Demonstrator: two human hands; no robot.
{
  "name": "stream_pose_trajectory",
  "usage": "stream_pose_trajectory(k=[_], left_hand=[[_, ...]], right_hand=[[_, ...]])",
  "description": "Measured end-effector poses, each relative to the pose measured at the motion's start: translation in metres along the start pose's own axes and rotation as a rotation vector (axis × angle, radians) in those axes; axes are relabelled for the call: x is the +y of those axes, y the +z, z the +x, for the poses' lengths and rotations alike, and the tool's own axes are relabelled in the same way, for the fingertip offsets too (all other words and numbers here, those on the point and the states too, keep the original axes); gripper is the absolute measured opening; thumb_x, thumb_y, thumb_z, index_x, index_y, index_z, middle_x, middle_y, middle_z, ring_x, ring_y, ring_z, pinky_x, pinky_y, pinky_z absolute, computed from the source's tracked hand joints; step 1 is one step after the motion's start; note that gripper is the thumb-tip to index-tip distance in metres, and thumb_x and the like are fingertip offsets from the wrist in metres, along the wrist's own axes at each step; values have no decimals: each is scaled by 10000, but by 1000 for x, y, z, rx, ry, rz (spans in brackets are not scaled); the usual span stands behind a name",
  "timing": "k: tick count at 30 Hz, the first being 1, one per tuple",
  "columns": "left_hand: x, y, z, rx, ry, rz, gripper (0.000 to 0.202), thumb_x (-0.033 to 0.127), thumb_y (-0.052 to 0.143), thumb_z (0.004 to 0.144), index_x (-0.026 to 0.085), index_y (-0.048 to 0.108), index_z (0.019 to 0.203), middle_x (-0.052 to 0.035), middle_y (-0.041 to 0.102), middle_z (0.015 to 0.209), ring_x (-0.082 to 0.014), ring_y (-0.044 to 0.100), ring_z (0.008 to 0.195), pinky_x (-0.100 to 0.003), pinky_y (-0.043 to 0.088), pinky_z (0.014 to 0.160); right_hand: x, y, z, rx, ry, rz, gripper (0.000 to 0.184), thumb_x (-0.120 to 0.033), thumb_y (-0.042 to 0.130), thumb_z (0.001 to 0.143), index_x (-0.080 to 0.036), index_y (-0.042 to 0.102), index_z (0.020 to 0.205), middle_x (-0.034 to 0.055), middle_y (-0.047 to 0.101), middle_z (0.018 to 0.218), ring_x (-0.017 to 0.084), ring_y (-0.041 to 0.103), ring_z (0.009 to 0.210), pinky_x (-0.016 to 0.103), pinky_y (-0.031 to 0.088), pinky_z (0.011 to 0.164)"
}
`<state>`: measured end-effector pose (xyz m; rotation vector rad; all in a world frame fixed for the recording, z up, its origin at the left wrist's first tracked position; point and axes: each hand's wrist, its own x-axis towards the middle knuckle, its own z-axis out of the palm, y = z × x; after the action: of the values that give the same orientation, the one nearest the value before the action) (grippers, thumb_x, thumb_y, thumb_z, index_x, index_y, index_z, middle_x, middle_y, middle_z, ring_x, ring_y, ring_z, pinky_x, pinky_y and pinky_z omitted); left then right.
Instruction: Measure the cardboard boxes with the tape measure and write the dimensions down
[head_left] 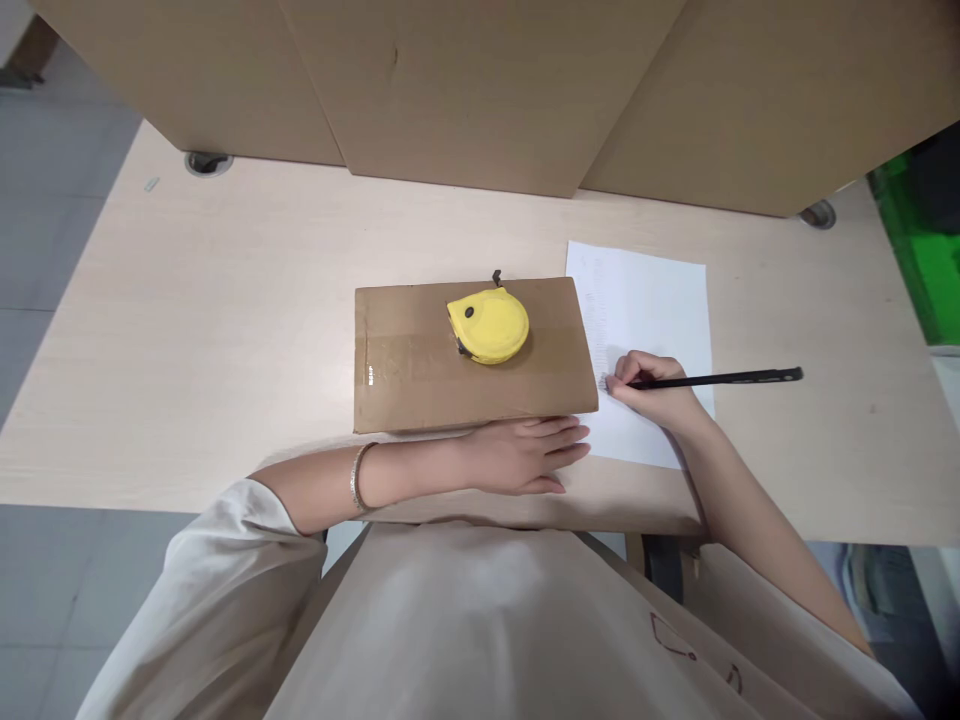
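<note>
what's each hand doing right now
Left hand: open, flat on the desk beside the cardboard box.
Right hand: fingers closed on the black pencil, over the paper.

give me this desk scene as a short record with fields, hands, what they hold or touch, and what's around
left hand: left hand lies flat, palm down, on the desk, along the near edge of the cardboard box
right hand: right hand grips a black pencil, its tip on the white sheet of paper
on the box: yellow tape measure near its far edge
paper position: right of the box, flat on the desk
wrist: bracelet on the left wrist
behind: brown partition panels
</note>
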<state>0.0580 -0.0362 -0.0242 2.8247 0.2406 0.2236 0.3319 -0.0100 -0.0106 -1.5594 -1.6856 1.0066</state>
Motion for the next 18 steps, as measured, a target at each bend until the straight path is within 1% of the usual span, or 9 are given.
stream_pose_trajectory(k=[3,7,11,13,15,18], left_hand=[[1,-3,0,-22,-7,-3,666,544,390,1126,86,564,1578,-138,562,1655,-243,451,1623,-335,372,1328],[0,-3,0,-38,-13,0,657,545,404,1122,102,568,1579,-131,569,1652,-245,461,1617,-332,369,1328],[0,0,-1,19,7,23,651,525,409,1125,74,581,1561,-149,585,1636,-251,484,1600,-334,366,1330],[0,2,-2,52,20,40,648,516,403,1127,61,590,1549,-158,599,1623,-252,501,1587,-332,353,1337],[0,2,-2,72,28,47,651,518,400,1128,54,599,1538,-165,614,1608,-249,515,1575,-324,345,1339],[0,3,-2,72,20,28,645,516,423,1122,58,594,1543,-170,612,1609,-240,505,1583,-313,351,1333]], right_hand=[[2,-1,1,11,1,31,549,-450,883,784,-223,431,570,-14,442,565,113,373,533,289,284,506],[3,-3,1,-13,25,98,579,-556,902,766,-226,470,566,-8,482,537,113,399,504,286,312,492],[-3,-2,1,-26,56,85,610,-663,913,726,-228,518,562,7,523,506,118,430,482,284,329,469],[-7,0,0,-38,68,92,621,-705,897,728,-233,527,566,17,554,496,128,456,471,291,347,463],[-10,1,0,-42,64,81,627,-725,880,740,-235,532,565,20,569,496,131,467,468,298,355,465],[-11,1,0,-37,50,55,612,-720,881,742,-235,553,565,15,563,505,128,462,470,300,348,466]])
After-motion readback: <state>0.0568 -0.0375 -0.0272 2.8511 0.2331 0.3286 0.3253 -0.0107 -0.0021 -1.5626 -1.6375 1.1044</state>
